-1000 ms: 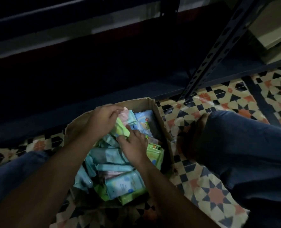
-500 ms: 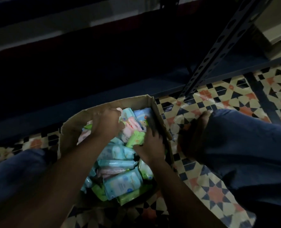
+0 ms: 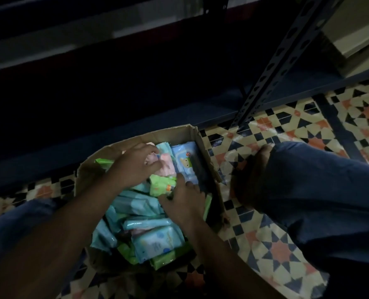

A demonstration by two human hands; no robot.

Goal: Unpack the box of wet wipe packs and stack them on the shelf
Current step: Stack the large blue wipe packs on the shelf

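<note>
A dark metal shelf fills the upper half of the view, its lowest board running just behind the box, with a perforated upright slanting down to the patterned tile floor at the right. The person's legs in blue trousers frame the scene, the right leg bent on the tiles beside the box and the left leg at the lower left. Between them the cardboard box stands open on the floor, close to the shelf's front edge, and it is full of wet wipe packs in pale blue, green and pink, lying jumbled at many angles. Both forearms reach into it from below. The left hand lies over the far part of the pile, its fingers curled round a pink pack. The right hand rests on the packs near the box's right wall, fingers bent down among them beside a green pack; in this dim light I cannot tell whether it actually holds any pack. Just beyond its fingertips a blue pack with a cartoon figure lies flat against the far right corner of the box. Nearest the camera a light blue pack sits on top of green ones.
</note>
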